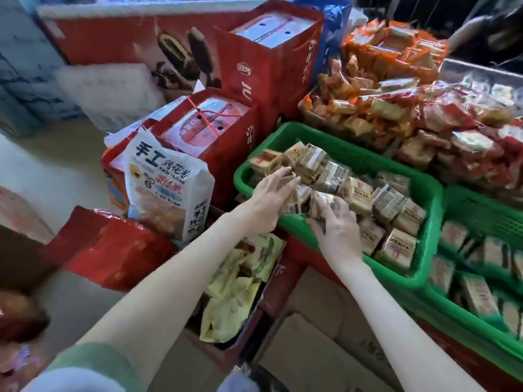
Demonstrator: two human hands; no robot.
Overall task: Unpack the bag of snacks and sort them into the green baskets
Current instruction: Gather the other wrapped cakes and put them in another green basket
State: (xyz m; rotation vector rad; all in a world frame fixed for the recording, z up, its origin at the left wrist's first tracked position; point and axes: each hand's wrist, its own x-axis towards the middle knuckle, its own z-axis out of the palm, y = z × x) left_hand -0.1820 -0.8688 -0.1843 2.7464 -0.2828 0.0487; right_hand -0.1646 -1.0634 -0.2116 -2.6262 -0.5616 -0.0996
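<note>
A green basket in the middle holds several small wrapped beige snack packs. My left hand reaches over its near left rim, fingers stretched out and touching the packs. Close beside it, my right hand grips a few wrapped packs at the basket's near edge. A second green basket at the right holds more packs in rows. Below my arms an open box holds yellow-green wrapped snacks.
A white snack bag stands left of the basket, with red gift boxes and a red bag around it. Piles of orange and red snack packs fill the back right. Cardboard boxes lie at bottom centre.
</note>
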